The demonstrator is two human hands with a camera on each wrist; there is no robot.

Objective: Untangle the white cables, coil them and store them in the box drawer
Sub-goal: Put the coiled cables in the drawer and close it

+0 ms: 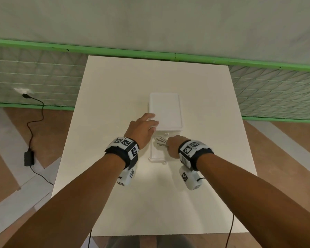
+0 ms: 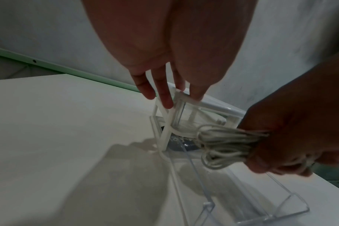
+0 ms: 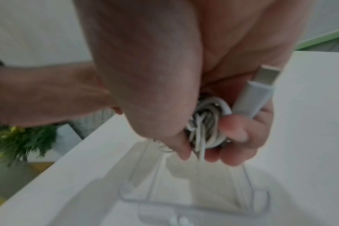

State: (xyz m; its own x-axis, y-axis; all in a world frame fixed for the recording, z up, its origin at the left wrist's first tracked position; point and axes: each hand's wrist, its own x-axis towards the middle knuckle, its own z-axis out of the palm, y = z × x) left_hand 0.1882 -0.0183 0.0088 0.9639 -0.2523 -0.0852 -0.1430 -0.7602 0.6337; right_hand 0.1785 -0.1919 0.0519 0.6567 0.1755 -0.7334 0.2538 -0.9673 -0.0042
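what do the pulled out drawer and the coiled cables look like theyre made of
Drawer: clear, glossy hard plastic by the look, since the table shows through its walls and its edges catch light. Coiled cables: white, smooth, matte sheath, probably rubbery plastic, bending in tight loops in the right hand; the connector looks like rigid white plastic.

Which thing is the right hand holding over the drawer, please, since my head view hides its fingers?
Observer: In the right wrist view, the right hand has its fingers curled round the coiled cables.
Operator: Is any plug loose?
Observer: One white plug sticks out of the coil, beside the palm.
Operator: And the left hand?
Observer: The left wrist view shows the left hand with straight fingers resting on the box at its front corner, above the open drawer.
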